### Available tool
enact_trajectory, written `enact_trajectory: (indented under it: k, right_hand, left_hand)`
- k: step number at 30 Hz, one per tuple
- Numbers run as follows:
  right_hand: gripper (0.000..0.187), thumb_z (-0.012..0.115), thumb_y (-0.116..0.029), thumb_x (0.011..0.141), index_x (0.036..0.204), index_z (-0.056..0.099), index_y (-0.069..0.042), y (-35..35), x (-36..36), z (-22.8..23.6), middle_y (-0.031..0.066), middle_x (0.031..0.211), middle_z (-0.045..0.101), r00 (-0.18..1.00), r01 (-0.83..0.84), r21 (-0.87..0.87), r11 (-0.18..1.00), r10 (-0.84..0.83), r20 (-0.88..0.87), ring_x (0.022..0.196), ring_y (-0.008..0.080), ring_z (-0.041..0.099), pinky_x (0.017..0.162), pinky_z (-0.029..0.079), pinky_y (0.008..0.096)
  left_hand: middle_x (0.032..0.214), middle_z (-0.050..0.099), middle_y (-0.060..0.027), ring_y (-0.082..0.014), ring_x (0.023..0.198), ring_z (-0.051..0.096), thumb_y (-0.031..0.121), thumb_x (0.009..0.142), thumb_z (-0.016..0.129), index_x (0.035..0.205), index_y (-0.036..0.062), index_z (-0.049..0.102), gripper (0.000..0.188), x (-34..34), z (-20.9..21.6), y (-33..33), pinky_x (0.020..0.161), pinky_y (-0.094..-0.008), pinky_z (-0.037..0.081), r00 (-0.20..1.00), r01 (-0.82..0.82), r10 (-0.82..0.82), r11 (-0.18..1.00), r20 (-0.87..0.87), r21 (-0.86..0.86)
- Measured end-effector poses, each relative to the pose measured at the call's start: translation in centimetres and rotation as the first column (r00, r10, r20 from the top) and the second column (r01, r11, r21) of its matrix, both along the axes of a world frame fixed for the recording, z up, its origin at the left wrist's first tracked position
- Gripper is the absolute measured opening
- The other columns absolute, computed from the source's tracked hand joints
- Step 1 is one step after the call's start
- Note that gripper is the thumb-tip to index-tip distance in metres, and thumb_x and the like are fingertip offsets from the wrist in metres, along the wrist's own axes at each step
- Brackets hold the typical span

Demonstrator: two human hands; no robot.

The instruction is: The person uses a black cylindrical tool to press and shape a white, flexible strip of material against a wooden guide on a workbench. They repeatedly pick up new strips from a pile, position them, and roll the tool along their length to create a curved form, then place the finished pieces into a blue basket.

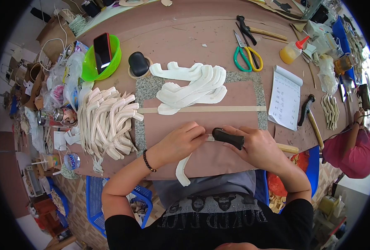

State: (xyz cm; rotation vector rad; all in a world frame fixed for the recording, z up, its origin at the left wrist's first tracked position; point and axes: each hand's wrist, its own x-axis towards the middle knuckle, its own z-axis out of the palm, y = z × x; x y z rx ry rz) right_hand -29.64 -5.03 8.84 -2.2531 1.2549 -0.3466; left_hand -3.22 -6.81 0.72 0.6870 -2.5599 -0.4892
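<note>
My left hand [181, 143] is closed in a pinch on a white curved strip [182, 171], whose tail hangs toward me at the table's near edge. The strip's other end shows between my two hands. My right hand [260, 146] grips a hammer [230, 138] close to its black head, and the wooden handle sticks out to the right beneath the hand. The head lies over the end of the strip; whether it touches is hard to see. Ahead of my hands lies a pile of flat white strips [195, 89]. A heap of cream strips [108, 121] is to the left.
Speckled slab [140, 133] under brown sheeting, crossed by a beige band [206, 109]. Scissors [240, 54], another hammer [247, 31], a glue bottle [292, 51], a notepad [284, 98] and a hammer [308, 112] lie right. A phone [102, 52] rests in a green bowl [114, 62]. Another person [351, 146] sits far right.
</note>
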Motion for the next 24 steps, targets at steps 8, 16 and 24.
enact_trajectory:
  k: [8,16,24]
  right_hand:
    - [0.041,0.074,-0.021,0.089,0.127,0.070,-0.006,-1.2,0.7,0.1,0.0169,0.103,0.072,1.000,-0.010,0.018,1.000,0.009,0.027,0.083,0.0401,0.069,0.074,0.057,0.0458]
    - [0.042,0.070,-0.012,0.086,0.127,0.068,-0.005,-1.3,1.2,-1.1,0.0173,0.089,0.071,0.999,-0.025,-0.025,0.999,0.026,0.043,0.074,0.0374,0.069,0.067,0.056,0.0478]
    - [0.045,0.069,-0.012,0.086,0.130,0.067,-0.005,-1.2,1.6,-1.2,0.0177,0.090,0.072,0.996,-0.055,-0.048,0.997,0.058,0.063,0.073,0.0376,0.070,0.065,0.057,0.0472]
  left_hand:
    - [0.102,0.062,-0.0093,-0.0270,0.095,0.060,0.002,0.083,0.074,0.104,-0.0013,0.070,0.021,0.4,-0.7,0.8,0.081,-0.0393,0.052,0.993,-0.079,0.084,0.995,-0.087,0.053]
    - [0.100,0.062,-0.0061,-0.0250,0.095,0.060,0.001,0.078,0.076,0.104,0.0035,0.072,0.026,0.3,-0.8,2.0,0.090,-0.0414,0.044,0.969,-0.225,0.227,0.974,-0.093,0.036]
    - [0.098,0.060,-0.0046,-0.0240,0.092,0.059,0.003,0.077,0.077,0.097,0.0045,0.072,0.021,0.2,-0.5,2.3,0.093,-0.0416,0.041,0.948,-0.296,0.303,0.952,-0.098,0.079]
